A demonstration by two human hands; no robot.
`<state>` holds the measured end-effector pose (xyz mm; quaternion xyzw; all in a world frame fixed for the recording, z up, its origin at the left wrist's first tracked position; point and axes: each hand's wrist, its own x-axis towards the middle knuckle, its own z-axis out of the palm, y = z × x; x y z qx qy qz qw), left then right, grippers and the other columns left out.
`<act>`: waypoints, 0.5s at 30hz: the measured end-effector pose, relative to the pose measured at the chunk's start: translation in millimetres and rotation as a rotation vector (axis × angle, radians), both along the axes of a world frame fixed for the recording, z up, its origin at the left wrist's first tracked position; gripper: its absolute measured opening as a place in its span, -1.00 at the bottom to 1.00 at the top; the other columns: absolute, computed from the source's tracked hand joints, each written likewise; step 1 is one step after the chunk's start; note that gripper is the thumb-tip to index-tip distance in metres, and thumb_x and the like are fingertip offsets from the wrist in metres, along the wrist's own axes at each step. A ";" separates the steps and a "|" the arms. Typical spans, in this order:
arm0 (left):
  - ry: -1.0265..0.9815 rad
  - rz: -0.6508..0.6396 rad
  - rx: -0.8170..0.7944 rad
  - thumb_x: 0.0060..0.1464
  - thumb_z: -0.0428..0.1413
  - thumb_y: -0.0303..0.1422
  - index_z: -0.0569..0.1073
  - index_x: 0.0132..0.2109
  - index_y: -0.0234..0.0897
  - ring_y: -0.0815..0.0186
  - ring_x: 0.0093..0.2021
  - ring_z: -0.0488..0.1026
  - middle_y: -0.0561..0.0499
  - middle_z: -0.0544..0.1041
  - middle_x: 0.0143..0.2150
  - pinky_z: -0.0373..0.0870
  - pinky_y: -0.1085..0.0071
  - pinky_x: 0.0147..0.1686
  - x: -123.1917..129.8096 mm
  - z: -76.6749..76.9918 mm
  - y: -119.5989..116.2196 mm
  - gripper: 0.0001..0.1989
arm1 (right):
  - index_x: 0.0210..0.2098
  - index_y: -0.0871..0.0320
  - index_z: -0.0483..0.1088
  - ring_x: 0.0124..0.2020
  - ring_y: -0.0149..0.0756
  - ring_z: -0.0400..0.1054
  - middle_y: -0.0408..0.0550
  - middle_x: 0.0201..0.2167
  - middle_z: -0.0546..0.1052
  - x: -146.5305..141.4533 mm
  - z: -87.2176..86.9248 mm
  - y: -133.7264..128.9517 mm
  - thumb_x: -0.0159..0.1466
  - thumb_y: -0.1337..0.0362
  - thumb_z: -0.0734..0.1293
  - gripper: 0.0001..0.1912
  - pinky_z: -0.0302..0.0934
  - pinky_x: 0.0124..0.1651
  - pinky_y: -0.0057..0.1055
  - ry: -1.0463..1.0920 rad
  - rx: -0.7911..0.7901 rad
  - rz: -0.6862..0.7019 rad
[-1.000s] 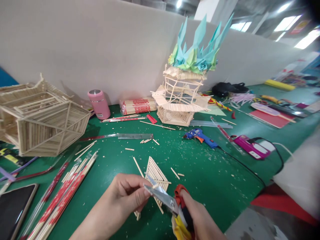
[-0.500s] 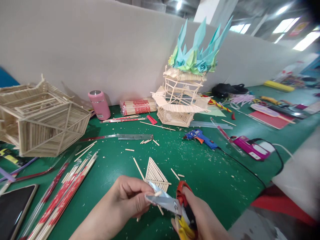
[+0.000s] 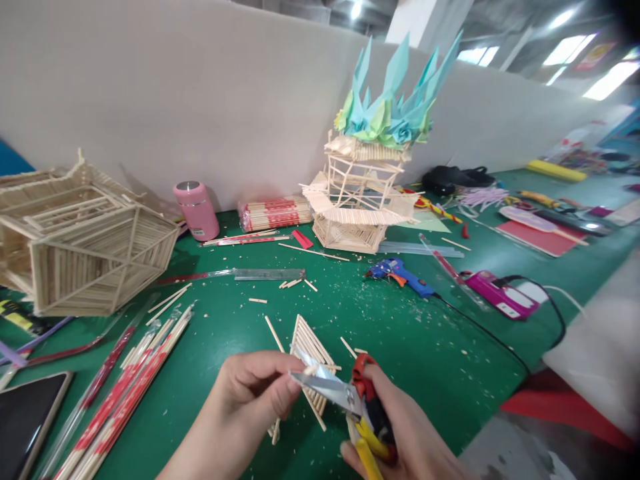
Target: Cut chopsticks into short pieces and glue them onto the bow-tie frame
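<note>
My left hand (image 3: 255,393) pinches a short wooden stick (image 3: 311,370) between thumb and fingertips. My right hand (image 3: 395,427) is closed round the red, black and yellow handles of a pair of scissors (image 3: 340,393). The scissors' blades are parted, with the stick's end between them close to my left fingertips. Behind and below the blades a triangular panel of glued sticks (image 3: 306,337) lies on the green table (image 3: 225,347), partly covered by the blades and fingers. A loose stick (image 3: 274,332) lies to the left of the panel.
A blue glue gun (image 3: 403,275) with a cord lies at right, near a magenta power strip (image 3: 500,295). Behind stands a stick tower (image 3: 365,217) topped with paper leaves. At left are a stick lantern frame (image 3: 105,260), packaged sticks (image 3: 135,393), a phone (image 3: 30,427) and a pink bottle (image 3: 197,212).
My left hand has shifted slightly, and more of the triangular panel's lower part shows under the blades. The scissors stay around the stick's end, their handles spread a little wider.
</note>
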<state>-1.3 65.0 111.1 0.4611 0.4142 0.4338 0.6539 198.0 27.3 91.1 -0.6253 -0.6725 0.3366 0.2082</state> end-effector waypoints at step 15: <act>0.425 0.302 0.228 -0.03 0.12 -0.24 0.53 -0.34 -0.21 0.46 -0.55 0.28 0.10 0.44 -0.55 0.27 0.58 -0.59 -3.8 -12.1 5.2 -0.84 | -0.17 0.21 0.33 -0.18 -0.02 0.39 0.11 -0.23 0.49 99.7 -40.7 74.6 -0.02 0.10 0.31 -0.54 0.27 -0.15 -0.18 -0.592 0.300 -0.116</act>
